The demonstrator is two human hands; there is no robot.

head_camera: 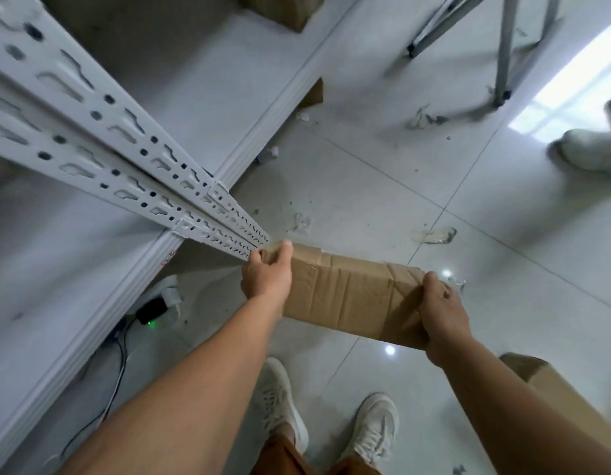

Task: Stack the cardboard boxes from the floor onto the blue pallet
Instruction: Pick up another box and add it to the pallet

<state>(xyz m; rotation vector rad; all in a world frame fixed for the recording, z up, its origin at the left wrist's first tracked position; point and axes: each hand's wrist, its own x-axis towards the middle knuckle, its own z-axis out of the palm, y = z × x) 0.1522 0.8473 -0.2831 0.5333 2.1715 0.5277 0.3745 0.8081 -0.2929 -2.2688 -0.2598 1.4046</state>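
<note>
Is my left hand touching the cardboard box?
Touching: the head view shows the left hand gripping the cardboard box's left end, thumb on top.

Four cardboard boxes show: one flat taped box (348,296) held between the fingers of two hands, the left hand (268,274) and the right hand (442,311); a second box (550,382) just below the right fingers; and two more, one (283,10) on the white shelf (194,80) and one (316,92) under its edge, both far above the left fingers. Two pale shoes (280,402) (376,426) stand below the fingers, and a third shoe (591,150) lies far up and right of the right fingers. Two perforated white uprights (102,138) run down towards the left fingers, one black charger (152,310) with one green light sits to their left, and about three scraps of clear wrap (436,235) lie on the floor above the held box.
</note>
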